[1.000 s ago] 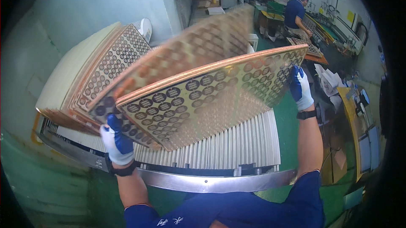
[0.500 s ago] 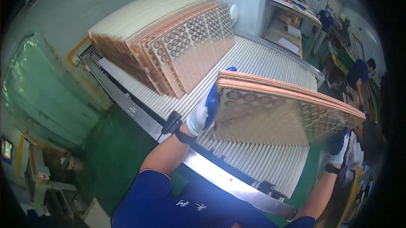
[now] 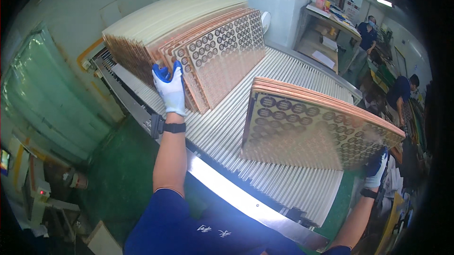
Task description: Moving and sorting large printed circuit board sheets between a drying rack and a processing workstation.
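My right hand (image 3: 377, 166), in a white and blue glove, holds the lower right edge of a small bundle of copper-edged panels (image 3: 298, 127) printed with dark round patterns. The bundle stands tilted on its long edge on the roller conveyor (image 3: 222, 148). My left hand (image 3: 170, 87), gloved alike, is up at the near side edge of a larger row of standing panels (image 3: 227, 56). Its thumb and fingers are spread at the panel edges, with a gap between them; whether they press on the panels I cannot tell.
Pale sheets (image 3: 175, 16) fill the back of the larger row. A metal rail (image 3: 222, 189) borders the conveyor on my side. A shelf table (image 3: 331, 21) with papers and bottles stands at the far right, near two people (image 3: 366, 37). Green plastic sheeting (image 3: 47, 99) hangs at left.
My left hand has let go of the small bundle's left edge and moved left to the larger row. The right hand stays at the bundle, which has shifted slightly.
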The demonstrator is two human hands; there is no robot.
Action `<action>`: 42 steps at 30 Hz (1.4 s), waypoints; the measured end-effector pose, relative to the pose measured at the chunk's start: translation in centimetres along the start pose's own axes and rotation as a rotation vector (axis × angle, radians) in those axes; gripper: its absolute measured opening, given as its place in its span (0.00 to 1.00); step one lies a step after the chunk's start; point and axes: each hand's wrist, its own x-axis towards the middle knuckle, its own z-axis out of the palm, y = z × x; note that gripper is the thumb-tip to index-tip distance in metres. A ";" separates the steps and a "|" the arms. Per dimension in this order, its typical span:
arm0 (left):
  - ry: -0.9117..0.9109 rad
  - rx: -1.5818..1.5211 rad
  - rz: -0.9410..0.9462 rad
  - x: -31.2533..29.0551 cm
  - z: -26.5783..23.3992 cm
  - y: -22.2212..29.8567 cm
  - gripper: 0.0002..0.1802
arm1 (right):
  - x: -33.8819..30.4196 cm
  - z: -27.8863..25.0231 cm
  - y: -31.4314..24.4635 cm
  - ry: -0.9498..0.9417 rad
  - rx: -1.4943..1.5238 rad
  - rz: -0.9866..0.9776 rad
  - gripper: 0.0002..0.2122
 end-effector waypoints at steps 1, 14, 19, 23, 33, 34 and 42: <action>-0.007 -0.021 -0.033 -0.1 -0.1 0.5 0.36 | -0.3 0.9 -0.4 -0.025 -0.046 0.001 0.17; -0.111 0.112 0.014 -0.9 3.9 1.0 0.47 | -0.2 2.1 -0.3 -0.049 0.067 0.032 0.18; -0.158 -0.006 0.083 -1.3 8.9 -1.4 0.45 | 0.0 -1.5 0.6 -0.014 0.058 -0.003 0.18; -0.108 -0.041 -0.018 -0.4 9.8 -3.3 0.37 | -0.2 -0.9 0.9 -0.051 -0.099 -0.046 0.18; -0.210 -0.080 -0.099 -3.0 8.8 0.7 0.13 | -1.0 -0.5 0.2 -0.105 0.065 -0.014 0.18; -0.253 -0.033 -0.173 -3.0 8.0 1.1 0.12 | -1.3 0.3 0.1 -0.076 0.129 0.040 0.18; -0.233 -0.280 -0.072 -4.8 4.8 9.8 0.06 | -1.6 1.8 -1.0 -0.095 0.178 -0.032 0.16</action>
